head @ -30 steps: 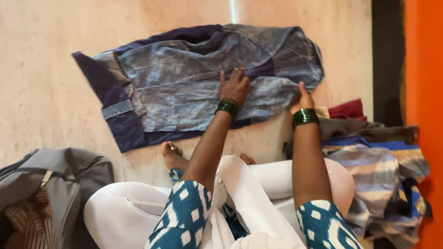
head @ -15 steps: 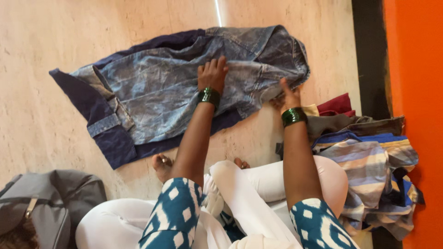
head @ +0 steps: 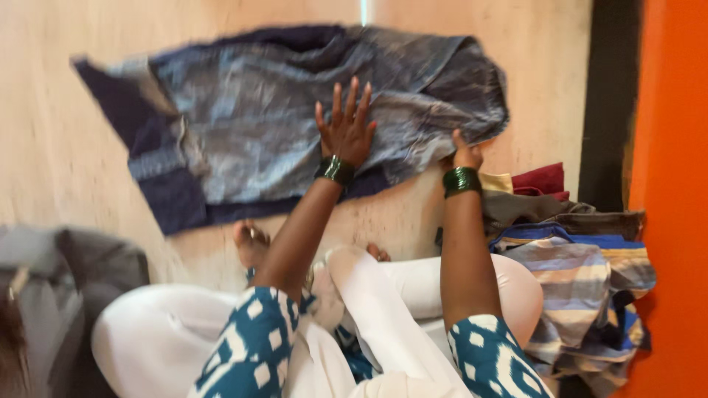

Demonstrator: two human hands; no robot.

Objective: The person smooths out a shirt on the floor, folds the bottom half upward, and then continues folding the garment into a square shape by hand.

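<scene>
A faded blue denim garment (head: 273, 118) with dark navy edges lies spread on the pale floor (head: 66, 147) in front of me. My left hand (head: 345, 127) hovers over its middle with the fingers spread wide and holds nothing. My right hand (head: 466, 155) pinches the garment's near right edge by its fold. Both wrists carry green bangles. I sit on the floor in white trousers and a teal and white patterned top, one bare foot (head: 249, 243) just below the garment.
A pile of folded and loose clothes (head: 582, 273), striped blue, brown and dark red, lies at my right. A grey bag (head: 66, 295) sits at the lower left. An orange wall (head: 675, 184) and a dark strip (head: 608, 103) run along the right.
My left hand has lifted off the denim and spread its fingers. My right hand keeps hold of the edge. The view has shifted and blurred.
</scene>
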